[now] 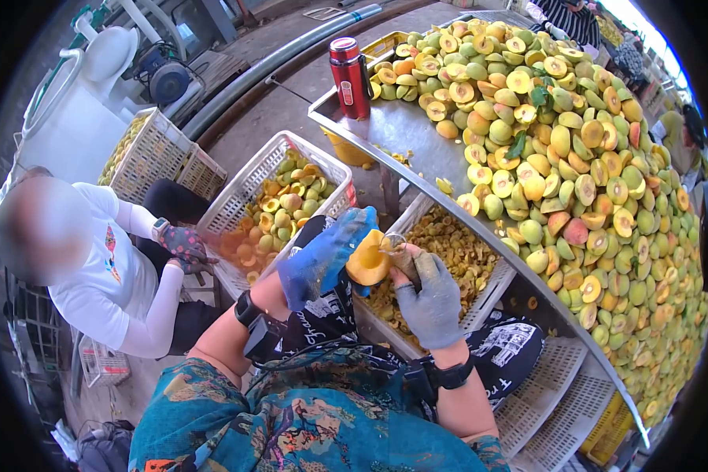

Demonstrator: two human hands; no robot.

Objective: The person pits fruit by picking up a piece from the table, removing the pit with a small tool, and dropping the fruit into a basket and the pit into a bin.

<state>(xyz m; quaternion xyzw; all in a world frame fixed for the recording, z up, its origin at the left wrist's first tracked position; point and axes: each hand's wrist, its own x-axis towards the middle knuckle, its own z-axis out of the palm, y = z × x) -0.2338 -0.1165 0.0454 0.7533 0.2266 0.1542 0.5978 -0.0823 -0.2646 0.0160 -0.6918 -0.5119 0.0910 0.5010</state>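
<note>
My left hand (pixel 322 256), in a blue glove, is closed around a yellow peach half (pixel 366 264). In my right hand (pixel 433 303), which wears a grey glove with bare fingertips, is a pitting tool with a looped metal end (pixel 395 241). That loop meets the right edge of the peach half's hollowed side; the tool's handle is mostly hidden by my fingers. Below both hands stands a white crate (pixel 484 311) filled with brown peach pits and scraps. Left of it, another white crate (pixel 334 200) holds halved peaches.
A metal table (pixel 417 145) bears a large heap of halved peaches (pixel 574 157) and a red thermos (pixel 349 79). A person (pixel 110 267) in a white shirt sits at left beside the peach crate. Stacked crates (pixel 547 377) stand under the table; a yellow bucket (pixel 346 149) is near its corner.
</note>
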